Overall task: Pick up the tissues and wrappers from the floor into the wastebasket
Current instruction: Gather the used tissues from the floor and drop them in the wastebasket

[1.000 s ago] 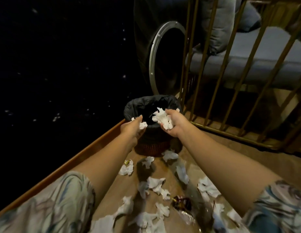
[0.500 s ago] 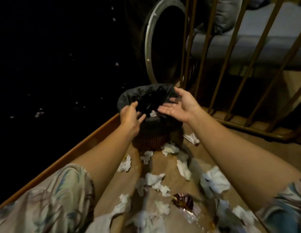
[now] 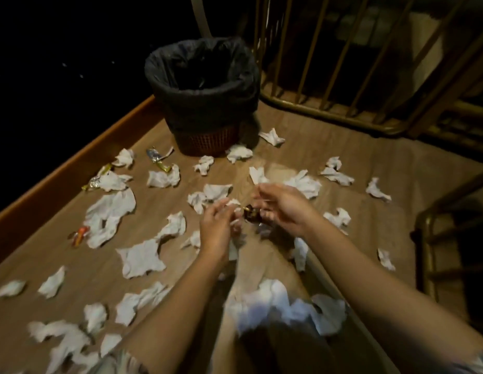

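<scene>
A wastebasket [image 3: 208, 114] lined with a black bag stands on the wooden floor at the back. Several crumpled white tissues lie scattered around it, among them a large tissue [image 3: 108, 214] to the left. A dark brown wrapper [image 3: 251, 215] lies at the centre of the floor. My left hand [image 3: 216, 230] and my right hand [image 3: 284, 209] hover on either side of it, fingers loose and blurred, holding nothing that I can see. A silver and yellow wrapper [image 3: 157, 157] and an orange wrapper [image 3: 79, 234] lie further left.
A wooden border [image 3: 73, 171] runs along the floor's left edge, with darkness beyond it. A gold metal railing [image 3: 329, 76] stands behind and to the right of the basket. A dark metal frame [image 3: 426, 238] stands at the right edge.
Both hands let their tissues fall into the wastebasket, then drew back and down to the floor near the brown wrapper. The view tilted down toward the floor.
</scene>
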A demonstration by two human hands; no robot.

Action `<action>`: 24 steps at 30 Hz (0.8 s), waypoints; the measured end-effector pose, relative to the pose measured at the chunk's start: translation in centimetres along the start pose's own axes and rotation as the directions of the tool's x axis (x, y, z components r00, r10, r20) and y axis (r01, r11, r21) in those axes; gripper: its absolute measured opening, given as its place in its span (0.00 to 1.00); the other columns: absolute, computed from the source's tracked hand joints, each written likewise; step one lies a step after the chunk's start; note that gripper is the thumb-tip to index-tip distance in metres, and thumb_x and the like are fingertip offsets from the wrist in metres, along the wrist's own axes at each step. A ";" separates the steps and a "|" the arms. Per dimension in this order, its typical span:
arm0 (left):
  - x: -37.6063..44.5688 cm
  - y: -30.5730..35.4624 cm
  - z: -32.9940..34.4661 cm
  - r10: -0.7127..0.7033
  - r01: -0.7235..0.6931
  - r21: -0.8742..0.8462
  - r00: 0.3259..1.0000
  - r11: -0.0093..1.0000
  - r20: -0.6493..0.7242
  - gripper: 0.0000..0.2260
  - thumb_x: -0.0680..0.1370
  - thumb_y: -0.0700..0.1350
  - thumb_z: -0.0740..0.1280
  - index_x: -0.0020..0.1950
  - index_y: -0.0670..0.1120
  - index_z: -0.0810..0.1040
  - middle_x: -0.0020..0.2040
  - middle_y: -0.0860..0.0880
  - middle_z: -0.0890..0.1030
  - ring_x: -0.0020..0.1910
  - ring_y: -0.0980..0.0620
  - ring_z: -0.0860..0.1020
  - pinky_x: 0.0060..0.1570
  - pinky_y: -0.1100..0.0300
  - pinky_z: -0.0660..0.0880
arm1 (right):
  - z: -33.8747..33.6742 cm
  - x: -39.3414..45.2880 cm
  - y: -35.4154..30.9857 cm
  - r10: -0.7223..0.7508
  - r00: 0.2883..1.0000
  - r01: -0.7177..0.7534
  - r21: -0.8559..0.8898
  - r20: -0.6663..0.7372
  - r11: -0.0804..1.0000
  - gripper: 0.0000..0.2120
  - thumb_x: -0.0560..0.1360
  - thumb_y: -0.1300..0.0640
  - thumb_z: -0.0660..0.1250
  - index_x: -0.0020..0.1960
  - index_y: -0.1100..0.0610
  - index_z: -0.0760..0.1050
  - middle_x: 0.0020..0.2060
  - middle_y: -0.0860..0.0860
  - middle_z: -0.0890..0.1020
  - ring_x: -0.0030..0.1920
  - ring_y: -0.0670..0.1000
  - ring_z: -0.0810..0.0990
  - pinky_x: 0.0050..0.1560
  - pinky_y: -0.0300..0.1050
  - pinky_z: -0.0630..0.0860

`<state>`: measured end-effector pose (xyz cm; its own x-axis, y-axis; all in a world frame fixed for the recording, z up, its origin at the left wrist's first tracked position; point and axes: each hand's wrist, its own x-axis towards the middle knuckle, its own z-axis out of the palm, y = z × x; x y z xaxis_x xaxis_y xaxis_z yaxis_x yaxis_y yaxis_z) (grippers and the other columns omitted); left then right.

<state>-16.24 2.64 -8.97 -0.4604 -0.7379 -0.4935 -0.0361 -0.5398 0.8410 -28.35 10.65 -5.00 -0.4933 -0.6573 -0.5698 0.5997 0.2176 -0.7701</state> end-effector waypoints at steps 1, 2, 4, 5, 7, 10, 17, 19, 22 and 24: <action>-1.0 -1.8 -0.8 -0.005 0.004 0.066 1.000 0.998 0.014 0.07 0.80 0.40 0.64 0.58 0.45 0.77 0.41 0.46 0.81 0.35 0.52 0.78 0.31 0.64 0.77 | -0.4 -1.0 1.7 -0.001 1.000 -0.002 -0.104 -0.031 0.995 0.07 0.80 0.59 0.62 0.47 0.58 0.77 0.39 0.54 0.81 0.35 0.49 0.77 0.30 0.37 0.72; -1.9 -3.5 -1.7 0.008 -0.013 0.176 0.999 0.984 0.032 0.06 0.80 0.40 0.65 0.55 0.48 0.79 0.44 0.47 0.82 0.39 0.52 0.80 0.37 0.62 0.79 | -0.8 -1.9 3.3 -0.006 0.998 -0.008 -0.234 -0.057 0.972 0.08 0.80 0.59 0.62 0.47 0.57 0.78 0.40 0.55 0.82 0.35 0.49 0.78 0.29 0.37 0.72; -3.6 -6.9 -3.9 0.058 -0.083 0.418 0.996 0.905 0.073 0.10 0.78 0.38 0.66 0.51 0.54 0.79 0.51 0.49 0.83 0.49 0.51 0.81 0.52 0.57 0.80 | -1.6 -3.5 6.5 -0.025 0.997 -0.013 -0.467 -0.074 0.884 0.08 0.80 0.58 0.63 0.45 0.57 0.79 0.41 0.55 0.83 0.36 0.51 0.80 0.32 0.40 0.74; -4.6 -8.2 -5.1 0.069 -0.104 0.492 0.994 0.864 0.088 0.12 0.77 0.36 0.66 0.50 0.54 0.78 0.53 0.49 0.83 0.51 0.51 0.81 0.54 0.59 0.78 | -2.0 -4.2 8.0 -0.034 0.998 -0.005 -0.540 -0.061 0.842 0.07 0.79 0.60 0.65 0.44 0.57 0.79 0.40 0.55 0.83 0.37 0.52 0.80 0.34 0.42 0.76; -6.4 -10.4 -7.2 0.067 -0.135 0.557 0.988 0.820 0.140 0.17 0.73 0.31 0.65 0.52 0.52 0.77 0.54 0.48 0.82 0.53 0.50 0.81 0.53 0.61 0.78 | -2.8 -5.2 10.9 -0.046 0.999 0.044 -0.663 0.014 0.747 0.05 0.76 0.63 0.67 0.43 0.55 0.79 0.38 0.52 0.83 0.39 0.51 0.81 0.42 0.42 0.78; -8.8 -12.6 -9.7 0.107 -0.264 0.711 0.960 0.652 0.259 0.21 0.67 0.37 0.69 0.57 0.53 0.75 0.57 0.53 0.75 0.57 0.57 0.74 0.57 0.62 0.74 | -3.6 -6.4 14.2 0.019 0.989 0.125 -0.886 0.149 0.447 0.11 0.72 0.61 0.72 0.54 0.52 0.79 0.50 0.50 0.81 0.48 0.46 0.78 0.48 0.36 0.74; -10.1 -15.8 -10.1 0.103 -0.393 0.873 0.919 0.287 0.380 0.27 0.71 0.48 0.67 0.69 0.52 0.67 0.64 0.56 0.68 0.65 0.55 0.64 0.65 0.62 0.62 | -4.6 -6.9 19.3 -0.092 0.941 0.298 -0.926 0.326 -0.233 0.24 0.75 0.53 0.67 0.70 0.50 0.69 0.74 0.54 0.63 0.74 0.56 0.57 0.71 0.53 0.57; -10.1 -16.3 -10.2 0.160 -0.357 0.870 0.933 0.339 0.321 0.21 0.73 0.44 0.66 0.66 0.51 0.70 0.61 0.54 0.71 0.61 0.55 0.67 0.63 0.61 0.67 | -4.9 -6.7 20.3 -0.171 0.924 0.314 -0.933 0.343 -0.175 0.14 0.77 0.52 0.63 0.62 0.50 0.75 0.76 0.52 0.63 0.76 0.55 0.54 0.73 0.54 0.52; -10.4 -16.4 -10.5 0.257 -0.334 0.834 0.936 0.440 0.239 0.16 0.75 0.38 0.64 0.60 0.52 0.72 0.55 0.53 0.73 0.55 0.54 0.71 0.54 0.62 0.70 | -4.9 -6.1 20.1 -0.320 0.906 0.318 -0.945 0.278 0.079 0.05 0.76 0.52 0.65 0.50 0.50 0.77 0.73 0.47 0.67 0.75 0.49 0.57 0.72 0.48 0.51; -10.5 -15.7 -10.6 0.315 -0.267 0.818 0.942 0.509 0.112 0.14 0.75 0.37 0.63 0.55 0.55 0.72 0.51 0.55 0.72 0.50 0.55 0.74 0.47 0.64 0.71 | -4.1 -6.3 18.5 -0.393 0.901 0.322 -0.890 0.184 0.322 0.05 0.76 0.52 0.67 0.51 0.51 0.77 0.68 0.46 0.73 0.68 0.39 0.67 0.69 0.36 0.56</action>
<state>-1.48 14.57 -19.34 -0.5446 -0.8201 -0.1754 -0.6211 0.2540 0.7414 -16.76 21.78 -16.88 -0.5640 -0.8105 -0.1581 -0.5267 0.5006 -0.6870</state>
